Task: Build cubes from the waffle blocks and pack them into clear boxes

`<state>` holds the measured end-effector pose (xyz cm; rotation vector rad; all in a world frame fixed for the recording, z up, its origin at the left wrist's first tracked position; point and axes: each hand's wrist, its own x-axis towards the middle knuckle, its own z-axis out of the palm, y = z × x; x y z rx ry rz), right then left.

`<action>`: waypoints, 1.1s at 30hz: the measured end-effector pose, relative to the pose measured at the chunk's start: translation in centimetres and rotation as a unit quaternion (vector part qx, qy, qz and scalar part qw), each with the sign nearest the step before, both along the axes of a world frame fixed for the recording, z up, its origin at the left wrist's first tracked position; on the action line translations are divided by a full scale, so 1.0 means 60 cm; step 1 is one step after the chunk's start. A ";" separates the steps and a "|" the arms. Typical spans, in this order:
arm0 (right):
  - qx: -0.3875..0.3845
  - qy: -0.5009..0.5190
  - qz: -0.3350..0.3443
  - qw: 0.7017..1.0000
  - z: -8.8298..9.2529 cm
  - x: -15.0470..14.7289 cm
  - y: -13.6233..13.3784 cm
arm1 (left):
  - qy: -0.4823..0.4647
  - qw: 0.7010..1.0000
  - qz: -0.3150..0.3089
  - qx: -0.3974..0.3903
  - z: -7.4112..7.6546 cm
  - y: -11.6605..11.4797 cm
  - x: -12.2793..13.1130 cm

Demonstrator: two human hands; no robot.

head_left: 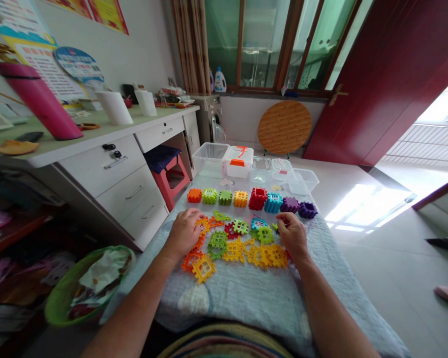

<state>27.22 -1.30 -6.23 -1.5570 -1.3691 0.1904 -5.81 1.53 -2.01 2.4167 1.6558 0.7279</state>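
My left hand (185, 231) is at the left edge of a loose spread of plastic interlocking building panels, its fingers loosely curved beside an orange panel (203, 226). My right hand (292, 232) rests at the right side of the same spread, thumb and index finger apart near a small green piece (275, 226). Neither hand visibly grips a piece; some fingertips are hidden. Between the hands lie a green panel (218, 239), a blue panel (259, 223), red pieces (231, 231) and several yellow panels (268, 255). A yellow window panel (203, 268) lies nearest me.
Behind the panels, assembled cubes stand in a row, from an orange cube (194, 196) to a dark purple cube (308, 210). Clear plastic boxes (211, 158) line the table's far end. A green waste basket (56, 303) and a white desk (108, 174) are at left.
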 end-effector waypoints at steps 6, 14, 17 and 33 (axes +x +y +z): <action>0.002 -0.009 -0.002 1.000 0.001 -0.003 -0.001 | 0.058 0.982 -0.165 -0.069 0.013 -0.022 0.024; -0.005 -0.003 0.006 1.000 -0.006 -0.002 0.000 | 0.131 0.960 -0.198 -0.150 0.026 -0.014 0.047; -0.007 -0.001 0.008 1.000 -0.007 -0.001 0.001 | 0.117 0.962 -0.198 -0.148 0.030 -0.007 0.052; -0.010 0.005 0.015 1.000 -0.005 -0.003 0.000 | 0.133 0.975 -0.163 -0.068 0.011 0.038 0.082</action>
